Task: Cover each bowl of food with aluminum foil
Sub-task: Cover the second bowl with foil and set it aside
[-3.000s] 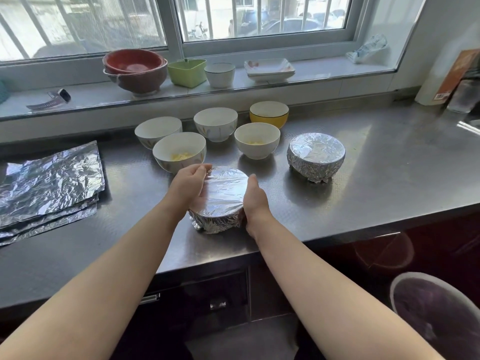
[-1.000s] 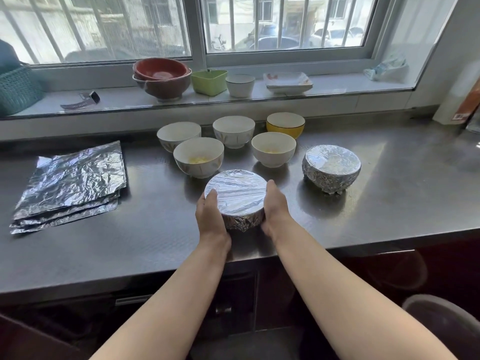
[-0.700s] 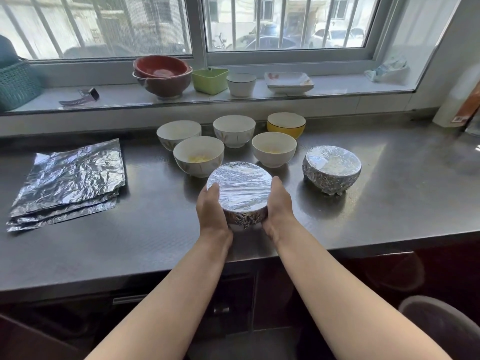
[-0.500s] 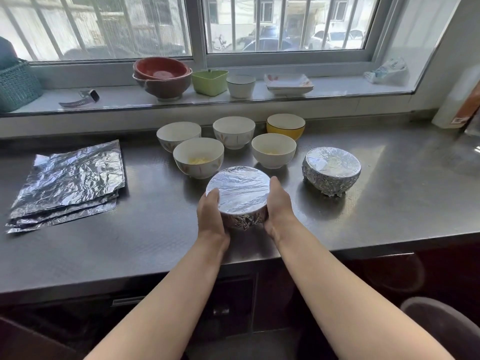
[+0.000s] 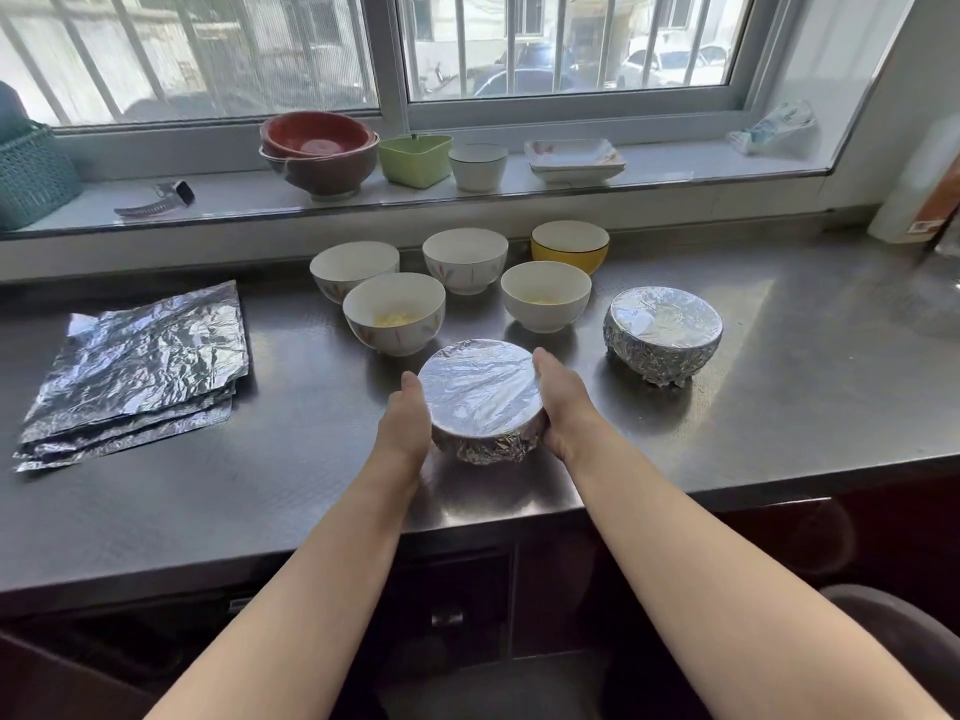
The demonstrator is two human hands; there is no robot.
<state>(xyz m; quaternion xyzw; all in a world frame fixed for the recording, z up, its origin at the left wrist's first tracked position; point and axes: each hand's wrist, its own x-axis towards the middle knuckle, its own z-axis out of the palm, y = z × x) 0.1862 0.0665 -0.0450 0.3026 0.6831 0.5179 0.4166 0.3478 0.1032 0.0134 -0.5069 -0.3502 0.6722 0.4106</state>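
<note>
A foil-covered bowl [image 5: 480, 394] is held just above the steel counter [image 5: 753, 418] near its front edge. My left hand [image 5: 405, 426] grips its left side and my right hand [image 5: 563, 402] grips its right side, fingers curled under and hidden. A second foil-covered bowl [image 5: 664, 332] stands to the right. Several uncovered bowls sit behind: a white one with yellow food [image 5: 395, 313], another white one with food [image 5: 545, 294], two white ones [image 5: 355, 266] [image 5: 465, 259] and a yellow one [image 5: 570, 245]. A stack of foil sheets [image 5: 137, 368] lies at the left.
On the window sill stand red-brown bowls [image 5: 319, 150], a green container [image 5: 414, 158], a white cup [image 5: 478, 166], a plate [image 5: 574, 158] and a teal basket [image 5: 31, 179]. A bottle [image 5: 919, 194] stands at the far right. A dark bin [image 5: 898, 636] sits below the counter.
Both hands shifted from pressing foil round the bowl to gripping its sides, and the bowl has come up slightly off the counter. The camera view moved back and left.
</note>
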